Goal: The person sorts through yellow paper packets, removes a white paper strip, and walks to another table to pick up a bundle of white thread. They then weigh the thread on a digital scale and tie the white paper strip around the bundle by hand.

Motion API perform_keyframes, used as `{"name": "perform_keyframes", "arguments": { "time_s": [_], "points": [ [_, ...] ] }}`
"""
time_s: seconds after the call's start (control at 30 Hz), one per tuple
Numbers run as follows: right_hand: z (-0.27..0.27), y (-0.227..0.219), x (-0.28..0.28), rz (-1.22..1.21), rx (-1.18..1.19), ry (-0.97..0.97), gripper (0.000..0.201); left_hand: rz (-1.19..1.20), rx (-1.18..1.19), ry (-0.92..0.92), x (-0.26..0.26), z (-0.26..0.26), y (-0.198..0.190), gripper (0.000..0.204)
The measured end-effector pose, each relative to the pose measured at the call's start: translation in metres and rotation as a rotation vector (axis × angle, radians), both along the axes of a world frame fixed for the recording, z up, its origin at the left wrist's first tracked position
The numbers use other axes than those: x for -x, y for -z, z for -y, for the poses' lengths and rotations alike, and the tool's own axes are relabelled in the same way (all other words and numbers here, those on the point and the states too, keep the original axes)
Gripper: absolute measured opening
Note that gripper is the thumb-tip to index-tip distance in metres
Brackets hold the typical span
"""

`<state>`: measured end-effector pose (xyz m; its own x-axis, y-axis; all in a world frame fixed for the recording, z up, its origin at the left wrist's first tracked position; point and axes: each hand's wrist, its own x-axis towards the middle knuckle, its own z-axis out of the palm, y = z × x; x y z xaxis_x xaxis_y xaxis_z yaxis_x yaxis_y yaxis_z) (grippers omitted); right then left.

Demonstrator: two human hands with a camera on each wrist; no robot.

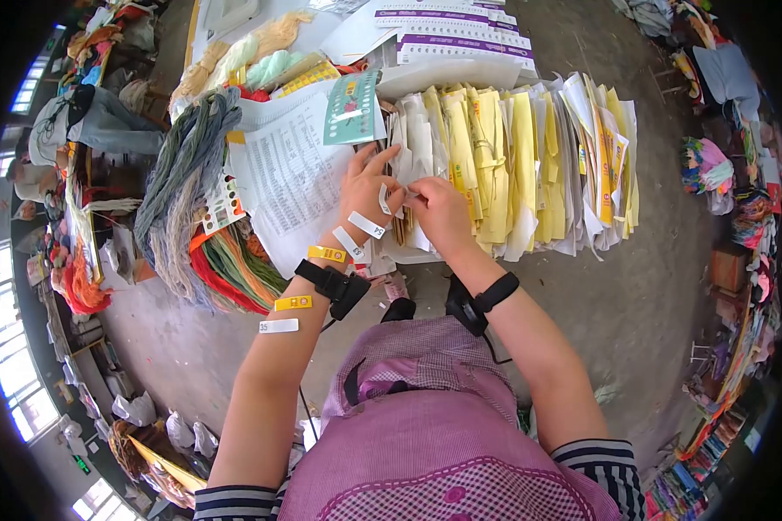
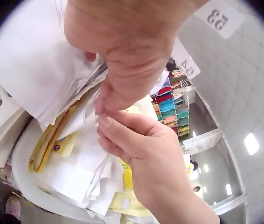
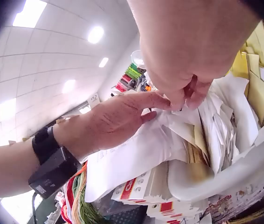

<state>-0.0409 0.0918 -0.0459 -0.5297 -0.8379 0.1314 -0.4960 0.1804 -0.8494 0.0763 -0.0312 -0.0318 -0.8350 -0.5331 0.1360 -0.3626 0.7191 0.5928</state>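
My left hand (image 1: 371, 201) and right hand (image 1: 440, 215) meet fingertip to fingertip at the left end of a row of packed paper packets. Between them, thumbs and forefingers pinch a small white slip (image 1: 409, 198), mostly hidden by the fingers; I cannot tell exactly what it is. The left hand's other fingers are spread. White stickers, such as one numbered 54 (image 1: 367, 225), and yellow ones (image 1: 293, 303) are stuck along the left hand and forearm. White papers (image 2: 71, 172) and yellow packets (image 1: 493, 165) stand upright in a white plastic tub (image 3: 192, 184) beneath the hands.
Left of the tub lie a printed list (image 1: 291, 165), a green card (image 1: 353, 108) with holes, and grey thread skeins (image 1: 178, 182). Purple-and-white printed cards (image 1: 460, 39) are stacked behind. Red and green threads (image 1: 235, 269) hang at the table's front left.
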Motion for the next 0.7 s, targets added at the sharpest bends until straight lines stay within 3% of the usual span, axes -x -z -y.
{"name": "perform_keyframes", "arguments": {
  "time_s": [0.33, 0.7],
  "points": [
    [-0.006, 0.014, 0.003, -0.122, 0.137, -0.025, 0.01, 0.088, 0.035, -0.102, 0.009, -0.018, -0.003, 0.012],
    [-0.008, 0.006, 0.001, -0.115, 0.061, -0.061, 0.012, 0.048, 0.079, -0.108, 0.007, -0.018, -0.002, 0.013]
  ]
}}
